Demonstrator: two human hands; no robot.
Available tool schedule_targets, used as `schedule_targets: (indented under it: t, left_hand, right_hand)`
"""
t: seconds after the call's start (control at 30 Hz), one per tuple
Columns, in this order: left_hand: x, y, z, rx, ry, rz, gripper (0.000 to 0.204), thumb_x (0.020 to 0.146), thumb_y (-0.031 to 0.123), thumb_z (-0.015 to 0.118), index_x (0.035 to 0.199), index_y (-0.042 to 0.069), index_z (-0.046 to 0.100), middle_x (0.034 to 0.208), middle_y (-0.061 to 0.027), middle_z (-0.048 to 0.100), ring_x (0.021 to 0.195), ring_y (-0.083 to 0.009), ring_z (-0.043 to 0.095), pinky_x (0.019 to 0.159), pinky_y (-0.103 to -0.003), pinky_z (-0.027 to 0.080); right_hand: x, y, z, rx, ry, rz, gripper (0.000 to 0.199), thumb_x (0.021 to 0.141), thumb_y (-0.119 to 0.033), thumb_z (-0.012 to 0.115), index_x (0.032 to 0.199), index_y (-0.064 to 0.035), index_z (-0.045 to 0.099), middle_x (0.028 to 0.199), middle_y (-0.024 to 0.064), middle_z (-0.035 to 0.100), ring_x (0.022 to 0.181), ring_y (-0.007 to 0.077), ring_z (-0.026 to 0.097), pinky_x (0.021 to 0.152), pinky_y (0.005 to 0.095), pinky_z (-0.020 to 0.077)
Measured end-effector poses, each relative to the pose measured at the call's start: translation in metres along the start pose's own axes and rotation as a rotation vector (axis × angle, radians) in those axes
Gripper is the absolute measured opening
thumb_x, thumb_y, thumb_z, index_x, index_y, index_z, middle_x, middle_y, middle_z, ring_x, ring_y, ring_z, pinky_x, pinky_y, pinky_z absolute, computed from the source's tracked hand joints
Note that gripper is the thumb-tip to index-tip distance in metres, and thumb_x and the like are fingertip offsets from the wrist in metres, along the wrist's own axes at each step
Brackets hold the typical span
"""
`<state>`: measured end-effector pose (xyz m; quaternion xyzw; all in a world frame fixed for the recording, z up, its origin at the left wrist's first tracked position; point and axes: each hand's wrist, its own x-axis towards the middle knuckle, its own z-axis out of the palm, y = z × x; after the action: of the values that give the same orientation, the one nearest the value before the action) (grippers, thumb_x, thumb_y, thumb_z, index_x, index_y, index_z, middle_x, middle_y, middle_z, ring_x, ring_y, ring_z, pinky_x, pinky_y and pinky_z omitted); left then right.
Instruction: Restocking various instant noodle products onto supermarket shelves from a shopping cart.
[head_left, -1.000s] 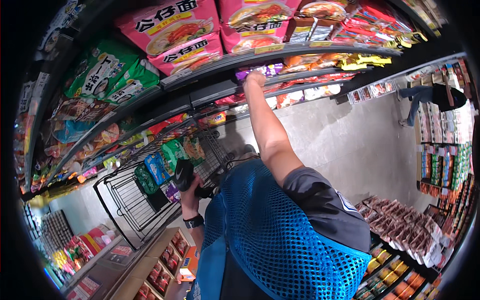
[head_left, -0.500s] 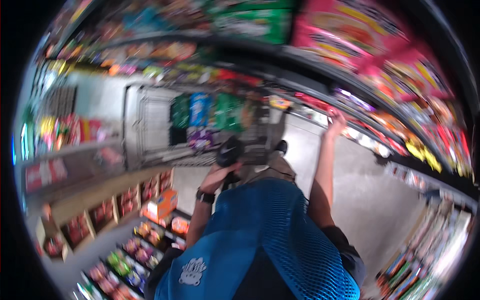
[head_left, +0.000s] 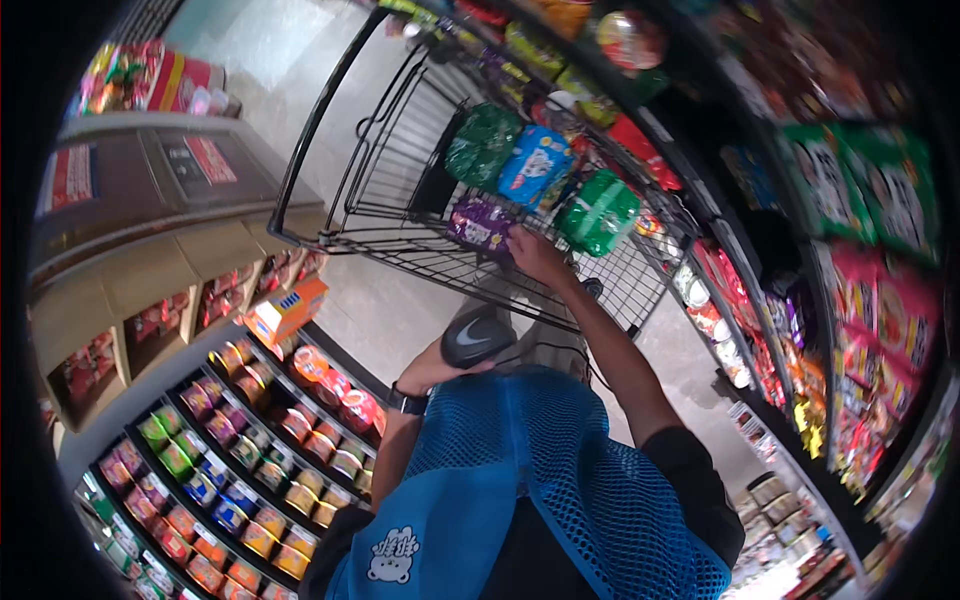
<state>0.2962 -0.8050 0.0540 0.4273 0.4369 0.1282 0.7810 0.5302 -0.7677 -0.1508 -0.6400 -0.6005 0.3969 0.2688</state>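
Observation:
My right hand (head_left: 540,258) reaches over the near side of a black wire shopping cart (head_left: 390,245). Its bent fingers close on the right end of a purple packet (head_left: 478,222). Beside that packet lie a blue packet (head_left: 537,168), a dark green packet (head_left: 483,146) and a brighter green packet (head_left: 600,212). Low in front of my body, my left hand (head_left: 432,368) is wrapped round a dark grey, rounded object (head_left: 478,338) with a pale curved mark. What kind of object it is I cannot make out.
Shelves of bagged and cup foods (head_left: 760,330) run close along the cart's right side. At lower left stands a tiered rack of cup noodles (head_left: 240,450), with an orange box (head_left: 287,312) on top. A grey counter (head_left: 190,165) rises left of the cart.
My right hand has come from the right-hand shelf to the purple packet. The view has turned, so the cart now appears tilted. My left hand keeps hold of the dark grey object.

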Motion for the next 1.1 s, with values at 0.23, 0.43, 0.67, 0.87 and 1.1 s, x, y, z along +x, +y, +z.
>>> schedule_targets:
  t: [0.23,0.43,0.67,0.87,1.1]
  left_hand:
    - [-0.085,-0.091,-0.092,-0.318,0.326,-0.222,0.033,0.077,0.015,0.077,0.106,0.005,0.064,0.098,-0.0044,0.067,0.093,-0.0130,0.062,0.083,-0.029,0.049]
    - [-0.091,-0.122,-0.115,-0.441,0.349,-0.181,0.027,0.079,0.011,0.074,0.103,0.005,0.064,0.095,-0.0031,0.066,0.090,-0.0116,0.062,0.079,-0.027,0.050]
    - [-0.052,-0.093,-0.118,-0.251,0.244,-0.308,0.035,0.076,0.012,0.077,0.106,0.004,0.062,0.097,-0.0040,0.066,0.089,-0.0126,0.062,0.076,-0.026,0.050]
    - [-0.026,-0.044,-0.106,-0.147,0.078,-0.279,0.044,0.073,0.018,0.080,0.110,0.003,0.061,0.098,-0.0033,0.065,0.088,-0.0102,0.060,0.078,-0.025,0.050]
    - [0.011,0.005,-0.050,-0.027,-0.092,0.005,0.033,0.075,0.011,0.077,0.104,0.005,0.062,0.092,-0.0025,0.064,0.082,-0.0109,0.059,0.072,-0.025,0.048]
  right_hand:
    - [0.148,0.080,0.123,-0.539,-0.504,0.362,0.041,0.085,-0.028,0.057,0.114,0.0017,0.053,0.106,0.0209,0.063,0.095,0.0362,0.062,0.083,0.0469,0.0499]
    - [0.155,0.107,0.136,-0.591,-0.411,0.324,0.035,0.083,-0.029,0.061,0.103,-0.0005,0.061,0.098,0.0221,0.065,0.096,0.0360,0.062,0.082,0.0445,0.0493]
    - [0.120,0.079,0.106,-0.451,-0.596,0.035,0.018,0.085,-0.017,0.056,0.095,-0.0032,0.062,0.092,0.0225,0.064,0.089,0.0380,0.062,0.077,0.0462,0.0484]
    - [0.066,0.012,0.003,-0.156,-0.353,0.030,0.014,0.087,-0.015,0.054,0.088,-0.0021,0.058,0.085,0.0215,0.062,0.086,0.0399,0.059,0.073,0.0477,0.0446]
    - [-0.037,-0.031,-0.140,0.114,-0.352,0.141,0.027,0.093,-0.024,0.055,0.078,-0.0017,0.048,0.067,0.0052,0.044,0.067,0.0131,0.044,0.060,0.0326,0.0397]
